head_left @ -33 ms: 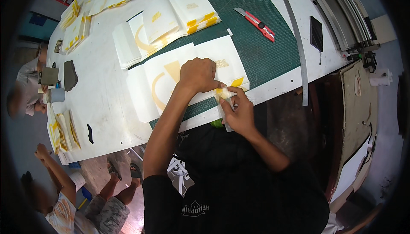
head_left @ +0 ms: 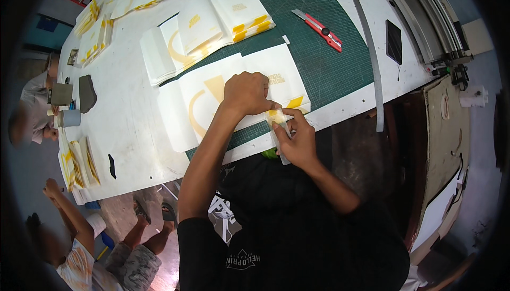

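A white printed sheet (head_left: 183, 92) with pale yellow shapes lies over the near edge of the green cutting mat (head_left: 340, 68). My left hand (head_left: 247, 93) rests on it with the fingers curled in, its thumb at the near edge; whatever lies under those fingers is hidden. In my right hand (head_left: 300, 141) a narrow translucent strip (head_left: 277, 126) is pinched between thumb and fingers. The strip's upper end meets the sheet's near edge beside a yellow patch, and its lower end hangs past the table edge.
Behind lies a stack of similar printed sheets (head_left: 199, 31). A red utility knife (head_left: 321, 31) rests on the mat with its blade out. Farther right are a long metal strip (head_left: 372, 52) and a dark phone (head_left: 393, 41). Two people are at the left, one hand (head_left: 53, 189) raised near the table.
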Tool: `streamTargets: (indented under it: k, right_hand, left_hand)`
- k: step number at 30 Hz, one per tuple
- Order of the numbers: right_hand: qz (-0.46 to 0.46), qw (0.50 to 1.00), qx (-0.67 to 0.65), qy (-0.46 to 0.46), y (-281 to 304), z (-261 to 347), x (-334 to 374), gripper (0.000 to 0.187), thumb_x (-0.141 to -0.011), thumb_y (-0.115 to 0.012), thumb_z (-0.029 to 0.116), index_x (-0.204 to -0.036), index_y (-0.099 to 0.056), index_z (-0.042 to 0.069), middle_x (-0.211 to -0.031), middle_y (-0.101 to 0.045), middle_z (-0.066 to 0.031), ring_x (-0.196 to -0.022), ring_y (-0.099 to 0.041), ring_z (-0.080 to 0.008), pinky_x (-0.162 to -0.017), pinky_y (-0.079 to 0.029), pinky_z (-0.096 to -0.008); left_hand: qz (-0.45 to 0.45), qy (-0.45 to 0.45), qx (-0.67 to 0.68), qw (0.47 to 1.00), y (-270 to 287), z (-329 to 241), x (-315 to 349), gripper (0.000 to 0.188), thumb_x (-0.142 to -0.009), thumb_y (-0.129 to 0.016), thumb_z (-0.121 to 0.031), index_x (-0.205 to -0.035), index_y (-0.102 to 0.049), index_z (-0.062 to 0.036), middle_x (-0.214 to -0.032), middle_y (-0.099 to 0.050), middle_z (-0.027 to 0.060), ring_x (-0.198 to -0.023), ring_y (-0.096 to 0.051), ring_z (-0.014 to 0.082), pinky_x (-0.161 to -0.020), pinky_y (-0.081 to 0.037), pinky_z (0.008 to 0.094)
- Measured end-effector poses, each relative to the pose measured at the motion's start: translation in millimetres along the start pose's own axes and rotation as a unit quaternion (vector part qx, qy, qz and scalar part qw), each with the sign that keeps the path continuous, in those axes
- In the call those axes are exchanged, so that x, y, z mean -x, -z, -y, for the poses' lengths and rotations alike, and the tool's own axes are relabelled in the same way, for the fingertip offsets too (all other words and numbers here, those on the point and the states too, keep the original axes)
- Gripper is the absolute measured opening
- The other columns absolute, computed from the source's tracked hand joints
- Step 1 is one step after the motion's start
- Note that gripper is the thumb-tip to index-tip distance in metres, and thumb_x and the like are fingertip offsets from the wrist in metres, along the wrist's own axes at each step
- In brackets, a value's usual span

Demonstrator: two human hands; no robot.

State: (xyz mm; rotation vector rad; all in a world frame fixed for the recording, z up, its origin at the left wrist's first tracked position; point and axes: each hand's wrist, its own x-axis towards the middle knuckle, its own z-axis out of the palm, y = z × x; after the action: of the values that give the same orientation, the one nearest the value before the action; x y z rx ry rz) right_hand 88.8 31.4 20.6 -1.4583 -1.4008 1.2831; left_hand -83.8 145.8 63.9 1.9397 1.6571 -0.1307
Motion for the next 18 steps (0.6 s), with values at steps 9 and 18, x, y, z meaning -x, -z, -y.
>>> streamTargets:
  k: [9,18]
  right_hand:
    - [-0.008,0.999,0.011,-0.033,2,5,6,0.032,-0.094,-0.073,0.006,-0.122,-0.06,0.0,-0.062,-0.062,-0.009,-0.051,-0.065,-0.0182,-0.049,-0.047,-0.0349]
    - [-0.035,0.999,-0.02,-0.006,-8,-1,4,0.033,-0.095,-0.073,0.007,-0.123,-0.059,0.0,-0.064,-0.063,-0.0094,-0.053,-0.068,-0.0186,-0.049,-0.049,-0.0346]
  left_hand:
    - [0.004,-0.001,0.022,1.0,0,1,0,0.054,-0.062,-0.092,-0.058,-0.08,-0.073,-0.0113,-0.083,-0.075,0.0077,-0.082,-0.073,0.0295,-0.074,-0.056,0.0399]
    - [0.005,0.005,0.017,1.0,1,1,1,0.054,-0.062,-0.093,-0.057,-0.082,-0.073,-0.0108,-0.083,-0.075,0.0087,-0.082,-0.073,0.0294,-0.074,-0.056,0.0398]
